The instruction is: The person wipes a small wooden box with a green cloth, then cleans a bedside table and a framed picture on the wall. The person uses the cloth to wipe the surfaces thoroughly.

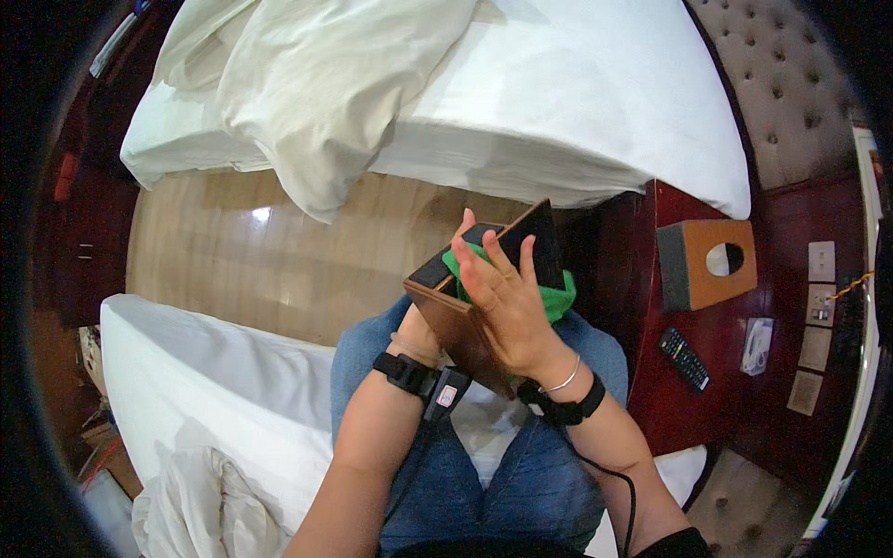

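A brown open-topped box (460, 325) with dark inner walls rests tilted above my jeans-clad lap. My left hand (420, 333) holds it from below and behind, mostly hidden by the box. My right hand (507, 302) lies over the box's opening with fingers spread, pressing a bright green cloth (556, 299) against the inside. A black lid or flap (539, 244) stands up at the box's far side.
A dark red nightstand (707, 372) at my right carries a brown tissue box (705, 263), a black remote (684, 358) and a white packet (758, 344). A white bed (577, 112) with a rumpled duvet lies ahead. I sit on another white bed (205, 381). Wooden floor lies between.
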